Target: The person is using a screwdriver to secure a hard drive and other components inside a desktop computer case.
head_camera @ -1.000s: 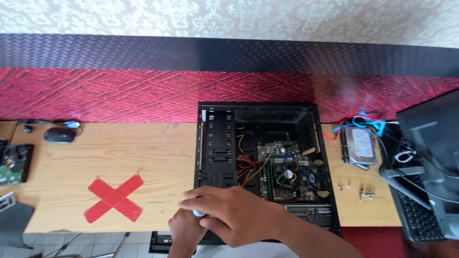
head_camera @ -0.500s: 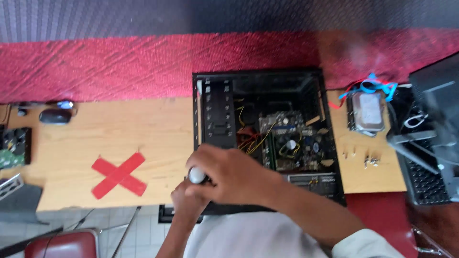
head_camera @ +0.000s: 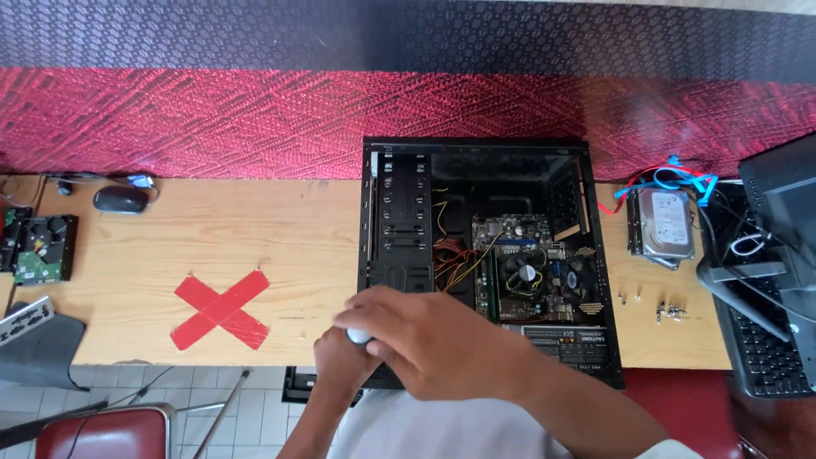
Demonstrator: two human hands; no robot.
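An open desktop computer case (head_camera: 489, 255) is seen lying on its side in the centre of the frame, on a wooden table (head_camera: 212, 246). Inside it, a motherboard (head_camera: 531, 263) with a round cooler fan (head_camera: 527, 274) is visible at centre right, a bundle of red, yellow and orange wires (head_camera: 450, 259) to its left, and an empty black drive cage (head_camera: 399, 221) on the case's left side.

Both hands are found at the lower centre of the frame, over the case's lower left corner. The right hand (head_camera: 433, 340) is laid across from the right, fingers curled downward over a small pale rounded object (head_camera: 359, 336). The left hand (head_camera: 340, 361) is placed just under it, closed around the same object from below. Only a small part of the object is exposed between the two hands; its kind cannot be told. How firmly either hand grips cannot be told exactly, though both are curled close about it.

A red tape cross (head_camera: 221, 310) is noted on the table at lower left of centre. A black mouse (head_camera: 121, 199) lies at upper left, a bare hard drive (head_camera: 38, 248) with a green board at the far left edge. At right of the case, a silver hard drive (head_camera: 665, 223) with blue and red cables (head_camera: 676, 174) is seen, with several small screws (head_camera: 667, 310) below it. A black keyboard (head_camera: 761, 340) is partly visible at the far right edge. A red chair seat (head_camera: 102, 433) shows at the lower left corner.
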